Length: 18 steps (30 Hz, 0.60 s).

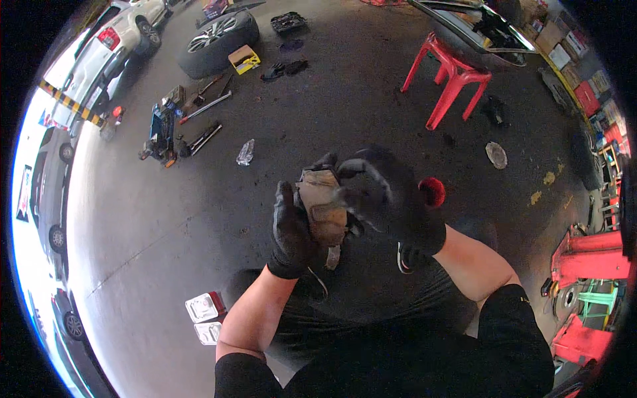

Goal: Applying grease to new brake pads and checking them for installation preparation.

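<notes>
In front of me a worn brake pad (323, 202), brownish-grey with a raised outline on its face, lies tilted in my left hand (290, 225). That black-gloved hand is closed around its left edge, the thumb along the side. My right hand (385, 189), also in a black glove, is bent over the pad's right side. Its fingertips are close to the pad's face and blurred, so whether they grip anything is unclear. Below the pad a small pale strip (333, 257) shows. A red cup-like container (432, 192) stands just beyond my right wrist.
Tools and a blue toolbox (161, 129) lie at the left. A wheel (219, 41) and a yellow box (245, 60) are farther off. A red stool (450, 76) stands far right. Crumpled clear plastic (245, 152) and silvery-white packages (202, 307) lie on the floor.
</notes>
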Tool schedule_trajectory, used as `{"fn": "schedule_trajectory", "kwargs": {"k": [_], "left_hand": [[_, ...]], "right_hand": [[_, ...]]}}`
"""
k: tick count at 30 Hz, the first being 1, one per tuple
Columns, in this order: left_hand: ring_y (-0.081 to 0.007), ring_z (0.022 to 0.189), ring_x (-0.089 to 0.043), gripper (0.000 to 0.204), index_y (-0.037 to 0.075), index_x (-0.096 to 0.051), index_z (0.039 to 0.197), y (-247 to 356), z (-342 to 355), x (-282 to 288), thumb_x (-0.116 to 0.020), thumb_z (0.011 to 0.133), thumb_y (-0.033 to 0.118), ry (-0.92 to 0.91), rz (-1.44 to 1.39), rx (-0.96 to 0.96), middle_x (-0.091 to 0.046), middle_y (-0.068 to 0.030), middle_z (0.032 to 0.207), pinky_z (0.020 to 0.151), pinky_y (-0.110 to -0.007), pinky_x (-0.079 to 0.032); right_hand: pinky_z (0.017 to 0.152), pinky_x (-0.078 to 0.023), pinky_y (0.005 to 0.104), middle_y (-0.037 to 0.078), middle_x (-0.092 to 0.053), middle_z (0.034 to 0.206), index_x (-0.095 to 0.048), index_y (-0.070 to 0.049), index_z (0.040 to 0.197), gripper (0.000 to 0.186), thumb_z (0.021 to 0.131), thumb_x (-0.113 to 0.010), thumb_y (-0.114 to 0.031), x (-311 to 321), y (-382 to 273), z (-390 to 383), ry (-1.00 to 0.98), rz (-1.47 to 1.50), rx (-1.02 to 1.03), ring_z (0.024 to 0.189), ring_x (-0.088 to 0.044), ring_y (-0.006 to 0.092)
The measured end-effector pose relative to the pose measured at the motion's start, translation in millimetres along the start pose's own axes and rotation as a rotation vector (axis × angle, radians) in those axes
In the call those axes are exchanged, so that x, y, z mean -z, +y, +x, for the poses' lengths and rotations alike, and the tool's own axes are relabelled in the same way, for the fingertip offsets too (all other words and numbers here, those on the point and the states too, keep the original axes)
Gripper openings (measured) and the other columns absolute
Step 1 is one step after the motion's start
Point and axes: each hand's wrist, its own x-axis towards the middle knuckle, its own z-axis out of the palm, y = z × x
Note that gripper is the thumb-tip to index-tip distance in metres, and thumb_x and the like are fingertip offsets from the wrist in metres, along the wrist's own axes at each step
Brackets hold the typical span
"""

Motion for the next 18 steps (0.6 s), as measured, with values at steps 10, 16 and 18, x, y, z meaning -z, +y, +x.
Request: {"fn": "schedule_trajectory", "kwargs": {"k": [10, 16, 18], "left_hand": [[-0.0283, 0.123, -0.063, 0.083, 0.001, -0.037, 0.156, 3.7, 5.1, -2.8, -0.034, 0.104, 0.066, 0.058, 0.050, 0.012, -0.060, -0.0171, 0.140, 0.105, -0.039, -0.051], [-0.0238, 0.119, -0.064, 0.080, 0.001, -0.038, 0.155, 3.5, 1.0, -15.1, -0.033, 0.106, 0.064, 0.125, 0.238, 0.004, -0.060, -0.0147, 0.138, 0.101, -0.037, -0.053], [-0.0224, 0.117, -0.064, 0.080, 0.002, -0.039, 0.155, 6.1, -1.8, -15.6, -0.032, 0.106, 0.065, 0.144, 0.341, 0.022, -0.060, -0.0136, 0.138, 0.099, -0.036, -0.054]], "right_hand": [[0.083, -0.053, 0.0284, 0.006, -0.070, 0.107, -0.066, 0.000, 0.123, 0.026, 0.104, -0.061, -0.017, -14.2, 14.2, -10.7, -0.029, 0.266, -0.144, 0.096, -0.066, 0.0117], [0.089, -0.052, 0.0325, 0.010, -0.070, 0.111, -0.069, 0.001, 0.119, 0.024, 0.099, -0.063, -0.011, -4.3, -4.5, -2.0, -0.182, 0.589, -0.569, 0.102, -0.066, 0.0163], [0.089, -0.051, 0.0318, 0.008, -0.069, 0.112, -0.068, 0.001, 0.119, 0.024, 0.100, -0.062, -0.012, -3.8, -7.1, -0.6, -0.186, 0.672, -0.596, 0.102, -0.063, 0.0130]]}}
